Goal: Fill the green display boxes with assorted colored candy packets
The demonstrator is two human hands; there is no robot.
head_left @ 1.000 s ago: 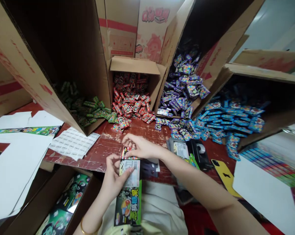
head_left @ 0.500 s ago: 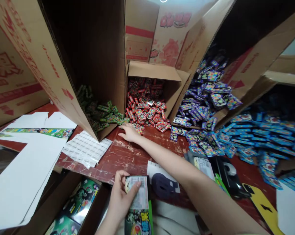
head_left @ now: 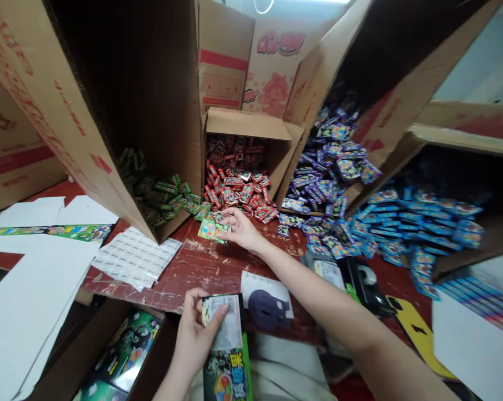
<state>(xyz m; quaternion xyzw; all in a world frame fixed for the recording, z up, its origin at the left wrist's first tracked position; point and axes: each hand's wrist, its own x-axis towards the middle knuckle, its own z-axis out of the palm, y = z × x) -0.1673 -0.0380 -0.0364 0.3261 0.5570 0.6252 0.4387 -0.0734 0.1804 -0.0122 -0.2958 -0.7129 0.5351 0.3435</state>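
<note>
Scuffed red table; pale wall; bright light overhead.

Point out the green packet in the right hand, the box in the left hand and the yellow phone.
Green packet (head_left: 210,229): head view, on its printed face.
Box (head_left: 229,359): head view, on the printed front below the pale panel.
Yellow phone (head_left: 420,338): head view, middle of its back.

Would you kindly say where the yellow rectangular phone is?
In the head view, the phone lies lower right, between the black plastic device and a white sheet.
</note>
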